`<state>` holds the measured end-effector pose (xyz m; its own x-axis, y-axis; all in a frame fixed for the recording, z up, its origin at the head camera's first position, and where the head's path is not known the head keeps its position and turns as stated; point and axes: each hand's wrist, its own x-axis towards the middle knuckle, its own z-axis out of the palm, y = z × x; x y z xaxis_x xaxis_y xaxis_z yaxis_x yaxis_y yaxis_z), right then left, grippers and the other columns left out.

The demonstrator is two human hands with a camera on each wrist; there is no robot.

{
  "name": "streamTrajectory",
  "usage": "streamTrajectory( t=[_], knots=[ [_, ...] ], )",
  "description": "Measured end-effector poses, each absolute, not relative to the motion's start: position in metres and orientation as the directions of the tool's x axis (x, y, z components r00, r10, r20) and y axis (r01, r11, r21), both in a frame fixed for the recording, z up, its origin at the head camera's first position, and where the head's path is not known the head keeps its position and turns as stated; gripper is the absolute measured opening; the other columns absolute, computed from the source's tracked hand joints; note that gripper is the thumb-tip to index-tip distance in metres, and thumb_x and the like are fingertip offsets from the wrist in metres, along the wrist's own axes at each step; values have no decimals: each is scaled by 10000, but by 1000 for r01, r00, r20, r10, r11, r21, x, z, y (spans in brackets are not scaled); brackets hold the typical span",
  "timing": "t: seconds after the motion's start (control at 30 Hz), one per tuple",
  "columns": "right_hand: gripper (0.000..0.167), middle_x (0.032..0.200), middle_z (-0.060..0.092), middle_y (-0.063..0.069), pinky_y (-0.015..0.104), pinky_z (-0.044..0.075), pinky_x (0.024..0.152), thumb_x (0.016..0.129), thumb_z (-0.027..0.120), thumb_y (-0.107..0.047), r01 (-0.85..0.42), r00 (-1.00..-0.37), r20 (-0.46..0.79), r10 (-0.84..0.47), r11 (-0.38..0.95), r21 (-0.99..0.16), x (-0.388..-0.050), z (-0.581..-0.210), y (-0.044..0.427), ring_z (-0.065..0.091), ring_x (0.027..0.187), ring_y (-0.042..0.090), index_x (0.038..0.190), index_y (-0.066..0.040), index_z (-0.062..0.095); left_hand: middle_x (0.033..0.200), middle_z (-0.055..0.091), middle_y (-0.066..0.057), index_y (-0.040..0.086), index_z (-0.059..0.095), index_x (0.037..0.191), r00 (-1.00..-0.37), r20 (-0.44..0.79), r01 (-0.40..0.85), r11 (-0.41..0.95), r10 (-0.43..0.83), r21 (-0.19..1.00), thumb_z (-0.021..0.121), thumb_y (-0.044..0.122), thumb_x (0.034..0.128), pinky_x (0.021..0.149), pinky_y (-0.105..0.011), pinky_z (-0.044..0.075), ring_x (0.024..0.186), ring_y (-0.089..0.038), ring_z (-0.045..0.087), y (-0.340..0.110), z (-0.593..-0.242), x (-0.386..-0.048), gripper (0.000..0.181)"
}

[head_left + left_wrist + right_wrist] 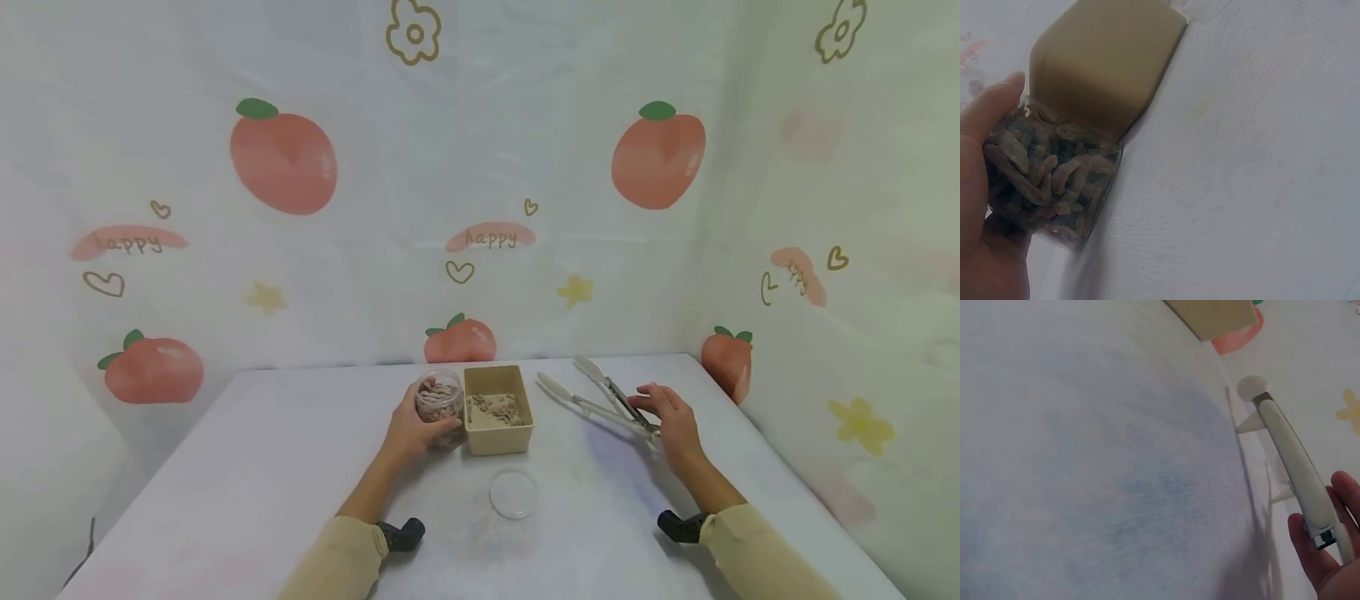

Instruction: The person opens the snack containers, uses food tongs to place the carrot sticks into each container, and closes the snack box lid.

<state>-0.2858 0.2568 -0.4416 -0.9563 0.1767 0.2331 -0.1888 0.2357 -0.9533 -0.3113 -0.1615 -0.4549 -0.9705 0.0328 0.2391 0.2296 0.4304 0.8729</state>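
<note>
My left hand (411, 427) grips a clear jar (439, 397) full of brownish, twisted dried pieces (1054, 169), its thumb and fingers wrapped around the sides. The jar stands against a beige rectangular box (498, 440), with more of the same pieces (497, 408) lying inside on its floor. Over on the right, my right hand (677, 429) holds a pair of pale-handled tongs (606, 410) near the hinged end, thumb on one side and fingers on the other. The tongs' arms are spread and point toward the back of the table.
A clear round lid (513, 494) lies flat on the white table (300, 467) in front of the box. Behind the table hangs a white backdrop (480, 150) printed with peaches, and it continues along the right side.
</note>
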Motion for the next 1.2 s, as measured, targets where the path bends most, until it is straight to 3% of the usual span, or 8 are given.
streamTrajectory(
  t=[0.17, 0.33, 0.43, 0.73, 1.2],
  knots=[
    [572, 1156, 667, 189, 274, 488, 784, 1044, 352, -454, -158, -967, 203, 153, 264, -951, -280, -443, 260, 586, 994, 11, 1261, 56, 494, 1409, 468, -165, 101, 342, 1477, -971, 236, 222, 436, 22, 872, 875, 328, 714, 1073, -511, 326, 1293, -318, 438, -160, -454, -309, 958],
    [584, 1205, 623, 254, 205, 492, 798, 1049, 327, -455, -126, -974, 170, 151, 260, -957, -276, -445, 260, 590, 1019, 36, 1327, 50, 422, 1421, 461, -141, 107, 347, 1473, -969, 243, 232, 433, 31, 871, 877, 305, 716, 1078, -500, 320, 1297, -304, 431, -160, -456, -308, 944],
    [569, 1179, 634, 262, 209, 499, 831, 1054, 324, -435, -133, -971, 175, 164, 242, -961, -276, -446, 260, 620, 987, 52, 1337, 53, 398, 1419, 462, -124, 118, 353, 1469, -968, 247, 238, 427, 34, 872, 880, 287, 714, 1072, -493, 329, 1290, -292, 436, -160, -457, -308, 936],
    [483, 1139, 642, 282, 195, 452, 887, 1061, 352, -379, -284, -923, 353, 152, 349, -893, -284, -426, 250, 579, 972, -19, 1236, 46, 502, 1397, 475, -163, 97, 335, 1474, -971, 238, 229, 426, 33, 875, 871, 305, 725, 1072, -498, 330, 1286, -308, 442, -160, -453, -308, 944],
    [478, 1125, 663, 229, 313, 493, 909, 1045, 419, -378, -290, -952, 302, 45, 173, -941, -285, -405, 208, 635, 961, 67, 1218, 58, 514, 1328, 513, -203, 37, 320, 1470, -969, 246, 232, 434, 23, 871, 862, 345, 728, 1029, -518, 365, 1230, -336, 479, -159, -452, -306, 969]
  ],
)
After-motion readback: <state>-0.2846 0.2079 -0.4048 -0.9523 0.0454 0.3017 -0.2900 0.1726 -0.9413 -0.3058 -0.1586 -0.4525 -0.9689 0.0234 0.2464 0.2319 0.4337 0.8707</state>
